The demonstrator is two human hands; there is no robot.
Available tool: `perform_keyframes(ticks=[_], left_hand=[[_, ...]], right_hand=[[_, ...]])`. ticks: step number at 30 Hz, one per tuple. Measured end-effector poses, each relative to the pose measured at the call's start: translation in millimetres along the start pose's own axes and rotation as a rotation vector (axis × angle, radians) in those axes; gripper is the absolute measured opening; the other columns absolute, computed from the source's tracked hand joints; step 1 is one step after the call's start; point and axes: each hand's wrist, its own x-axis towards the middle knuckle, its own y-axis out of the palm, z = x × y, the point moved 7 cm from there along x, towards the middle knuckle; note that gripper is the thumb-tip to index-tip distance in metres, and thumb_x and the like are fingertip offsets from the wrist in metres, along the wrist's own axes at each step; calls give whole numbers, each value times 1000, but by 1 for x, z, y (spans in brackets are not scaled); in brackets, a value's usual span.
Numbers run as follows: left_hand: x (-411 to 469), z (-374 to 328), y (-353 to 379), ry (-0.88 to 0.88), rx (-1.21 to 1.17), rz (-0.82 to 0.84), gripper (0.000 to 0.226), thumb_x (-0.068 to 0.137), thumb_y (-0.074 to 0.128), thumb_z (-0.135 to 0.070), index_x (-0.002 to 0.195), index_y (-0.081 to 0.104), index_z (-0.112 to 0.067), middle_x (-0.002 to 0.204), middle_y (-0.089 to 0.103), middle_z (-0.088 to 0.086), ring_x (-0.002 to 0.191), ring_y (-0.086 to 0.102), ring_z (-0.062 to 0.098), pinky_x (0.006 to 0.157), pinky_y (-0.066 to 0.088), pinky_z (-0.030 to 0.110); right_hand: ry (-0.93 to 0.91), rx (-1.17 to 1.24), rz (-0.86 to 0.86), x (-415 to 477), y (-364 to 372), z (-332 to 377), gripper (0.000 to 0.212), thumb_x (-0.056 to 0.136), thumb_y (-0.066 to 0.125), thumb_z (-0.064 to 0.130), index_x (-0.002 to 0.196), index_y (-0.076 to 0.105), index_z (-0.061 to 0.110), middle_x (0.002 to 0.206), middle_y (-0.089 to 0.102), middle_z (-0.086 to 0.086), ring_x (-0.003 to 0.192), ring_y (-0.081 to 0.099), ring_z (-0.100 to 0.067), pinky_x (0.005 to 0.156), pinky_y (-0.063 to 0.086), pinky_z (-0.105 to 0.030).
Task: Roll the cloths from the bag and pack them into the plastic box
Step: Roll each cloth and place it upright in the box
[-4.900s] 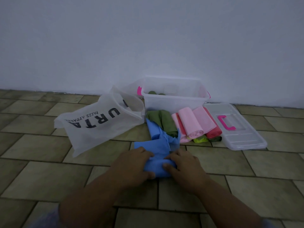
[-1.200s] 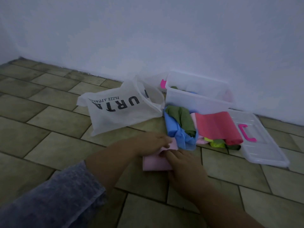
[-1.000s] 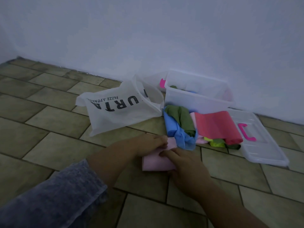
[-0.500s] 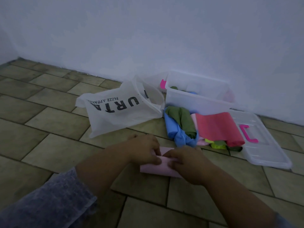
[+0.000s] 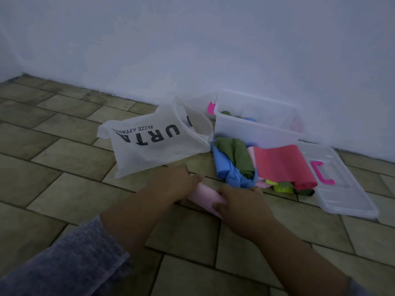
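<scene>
- Rolling a pink cloth (image 5: 205, 195) on the floor (image 5: 64, 189), a person curls the left hand (image 5: 177, 182) over one end and the right hand (image 5: 239, 205) round the other. Both sets of fingers grip the roll, which lies just in front of the bag (image 5: 149, 146) and the pile (image 5: 237, 159) of loose cloths.
- Well beyond the roll, the box (image 5: 256, 133) stands open by the wall with a few cloths inside, and its lid (image 5: 342, 189) lies to the right.
- Uneven pressure from the two hands could skew the roll into a cone.
- The soft cloth would likely unwind if either grip slackens during the lift to the box.
- A low carry over the pile could snag the blue cloth (image 5: 224, 167) or red cloth (image 5: 280, 163) and drag it along.
</scene>
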Motion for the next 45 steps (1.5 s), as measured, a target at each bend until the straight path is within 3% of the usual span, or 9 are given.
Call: perform_keyframes(ticks=[5,10,17,23,28,31,35,41,45], left_hand=[[-13,-19,23,-44,-395,108,50,86,51,-50,122,52,-15,116,60,6,98,59,23,71,41,27],[-21,-39,17,0,-478,-51,38,84,60,-37,119,53,-26,108,55,-1,82,46,8,65,37,25],[-32,-48,27,-159,-1394,96,28,79,65,-10,89,66,-36,105,61,2,93,59,26,70,55,41],[1,-79,-26,171,-891,-133,40,82,66,-29,120,51,-31,119,51,-9,98,53,7,82,46,25],[58,-110,-91,304,-443,-372,69,88,54,-40,145,27,-13,149,29,6,132,33,20,101,27,28],[103,-118,-100,149,-210,-266,82,90,40,-56,150,6,-11,159,4,5,145,6,23,114,14,45],[133,-121,-90,11,-233,-161,86,90,42,-55,148,5,-3,157,12,13,142,16,31,114,20,48],[142,-117,-72,35,-215,-141,85,92,35,-54,149,-6,-7,159,0,7,144,12,28,115,16,48],[142,-116,-71,61,-160,-138,84,93,31,-55,148,-9,-6,159,-2,8,144,9,27,115,16,49]], right_hand=[[164,283,198,5,10,-10,28,95,45,40,118,49,24,106,63,-2,91,58,-17,78,46,-33],[266,644,247,-10,21,-9,21,95,48,36,114,48,27,103,60,3,87,58,-9,68,48,-24],[415,1216,232,-22,21,-23,32,73,74,27,95,53,17,100,64,-8,89,65,-24,71,54,-37],[360,1311,174,-9,-31,-67,38,52,83,16,83,62,21,78,66,-10,70,63,-25,58,46,-34],[408,1443,-18,35,-96,-129,23,67,71,7,78,60,24,72,66,-10,57,66,-23,45,52,-30],[450,1352,-261,77,-131,-170,22,85,61,2,81,55,23,79,61,-13,53,64,-20,42,51,-28],[524,969,-396,130,-146,-206,16,85,62,6,88,56,20,93,57,-17,71,58,-26,61,53,-41],[428,0,231,196,-88,-207,42,88,59,32,124,60,10,130,56,-14,113,54,-29,98,43,-36],[408,-74,497,216,-56,-233,63,48,65,60,107,69,38,120,62,-4,100,57,-23,95,44,-41]])
